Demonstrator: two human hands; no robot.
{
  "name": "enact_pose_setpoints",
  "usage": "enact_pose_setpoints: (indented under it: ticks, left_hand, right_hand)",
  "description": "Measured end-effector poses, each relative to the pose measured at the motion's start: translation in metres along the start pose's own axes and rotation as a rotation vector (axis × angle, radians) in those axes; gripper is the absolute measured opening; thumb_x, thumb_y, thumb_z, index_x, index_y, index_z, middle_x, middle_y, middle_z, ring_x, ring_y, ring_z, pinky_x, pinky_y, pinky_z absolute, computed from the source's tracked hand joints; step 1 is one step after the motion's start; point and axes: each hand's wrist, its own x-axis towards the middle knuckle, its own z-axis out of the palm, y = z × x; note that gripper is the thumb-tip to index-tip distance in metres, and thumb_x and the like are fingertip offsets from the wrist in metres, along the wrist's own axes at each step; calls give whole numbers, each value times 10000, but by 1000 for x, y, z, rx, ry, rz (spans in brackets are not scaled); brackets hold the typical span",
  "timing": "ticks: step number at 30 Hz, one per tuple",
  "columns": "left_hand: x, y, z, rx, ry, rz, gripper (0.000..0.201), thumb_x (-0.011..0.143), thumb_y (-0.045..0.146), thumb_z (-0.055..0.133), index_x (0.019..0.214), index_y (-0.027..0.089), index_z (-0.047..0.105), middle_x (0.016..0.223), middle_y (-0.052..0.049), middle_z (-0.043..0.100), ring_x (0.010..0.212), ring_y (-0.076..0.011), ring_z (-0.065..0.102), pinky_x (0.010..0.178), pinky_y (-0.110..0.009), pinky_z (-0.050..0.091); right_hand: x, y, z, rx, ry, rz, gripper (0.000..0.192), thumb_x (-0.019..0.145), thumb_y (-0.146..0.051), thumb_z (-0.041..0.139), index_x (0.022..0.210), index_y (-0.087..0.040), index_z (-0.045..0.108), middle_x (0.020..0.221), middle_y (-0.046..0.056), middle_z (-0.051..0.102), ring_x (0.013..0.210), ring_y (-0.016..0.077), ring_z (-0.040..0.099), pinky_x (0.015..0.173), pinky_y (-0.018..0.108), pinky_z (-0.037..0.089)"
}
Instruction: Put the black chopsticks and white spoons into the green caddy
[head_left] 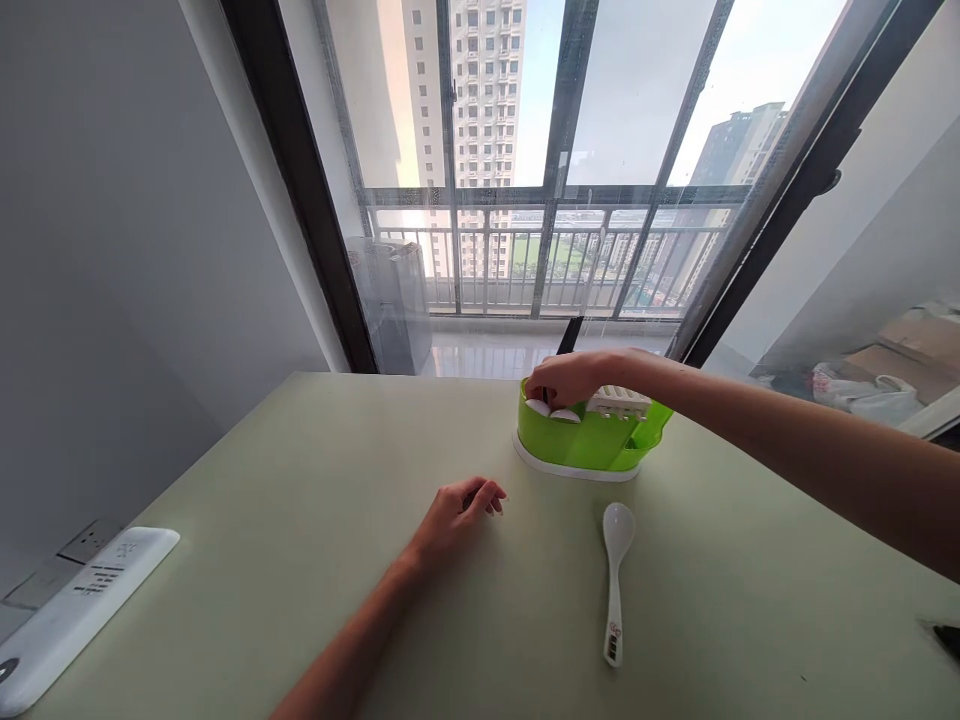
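A lime-green cutlery holder (592, 440) with a white base stands on the pale green table (300, 560) near its far edge. My right hand (570, 380) reaches over the holder's left compartment, fingers closed around a black handle (568, 335) that sticks up behind it. Two white spoon ends (551, 411) show in that compartment, just under my fingers. My left hand (461, 510) rests on the table in front of the holder, fingers curled loosely, holding nothing. A white spoon (616, 580) lies on the table to the right of my left hand, bowl pointing away.
A white power strip (75, 610) lies at the table's left edge. A dark object (946, 640) pokes in at the right edge. Behind the table is a large window with a balcony railing (540, 260); bags and boxes (870, 385) sit on the floor at right.
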Motion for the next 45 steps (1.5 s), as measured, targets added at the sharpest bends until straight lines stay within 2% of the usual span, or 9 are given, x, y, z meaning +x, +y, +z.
enact_pose_setpoints:
  ticks: [7,14,18,24,27,30,33,40,45]
  left_hand:
    - [0,2,0,25,0,-12,469,1009,536,427,956,188,737,867,-32,738,845,-175,659,771,-249,482]
    - [0,6,1,55,13,-27,485,999,552,425,965,190,745,870,-34,748,833,-181,659,753,-256,485]
    - [-1,9,2,88,20,-39,491,991,559,434,967,186,752,875,-36,757,795,-176,649,689,-246,473]
    - [-2,12,5,141,32,-32,478,998,535,435,947,180,751,877,-36,757,710,-153,605,635,-237,444]
    - [0,13,16,196,32,-11,457,1009,510,435,932,180,742,875,-35,748,703,-149,599,646,-242,447]
    - [3,20,40,264,0,24,362,998,450,478,940,190,723,870,-34,740,731,-157,627,700,-255,474]
    - [8,36,70,374,-70,25,276,954,425,558,1077,207,674,965,-46,736,798,-184,670,761,-286,506]
    - [25,87,126,774,-286,-6,672,831,554,711,1322,158,480,1231,-181,641,1026,-351,677,851,-423,535]
    - [36,101,147,987,-367,31,424,917,352,621,1273,150,510,1166,-169,650,944,-318,695,767,-401,564]
  right_hand:
    - [-25,-8,-2,2,194,56,365,833,-8,561,1114,-175,724,1099,81,741,931,198,652,736,251,433]
    - [-99,-67,10,144,560,-77,271,1000,-327,493,1152,-253,704,1118,71,730,908,223,662,757,312,450]
    - [-138,-86,45,412,467,-123,259,994,-436,535,1070,-298,740,1019,46,747,846,211,666,756,323,490]
    - [-152,-37,145,840,405,30,303,956,-517,596,1004,-264,756,905,74,740,768,213,669,699,336,541]
    - [-145,-5,194,1142,474,134,450,916,-622,602,1086,-219,706,862,75,709,677,193,653,496,271,466]
    - [-133,16,227,1359,579,202,506,876,-657,640,1095,-202,675,739,23,629,563,149,561,462,261,403]
    - [-116,27,241,1467,735,252,466,839,-645,694,1016,-214,679,674,-19,559,532,117,449,479,256,337]
    - [-99,41,251,1590,850,160,324,892,-526,686,948,-207,678,497,-83,387,483,91,247,483,258,189]
    - [-109,44,254,1734,830,99,302,846,-496,734,902,-209,658,506,-96,339,476,85,229,477,255,194]
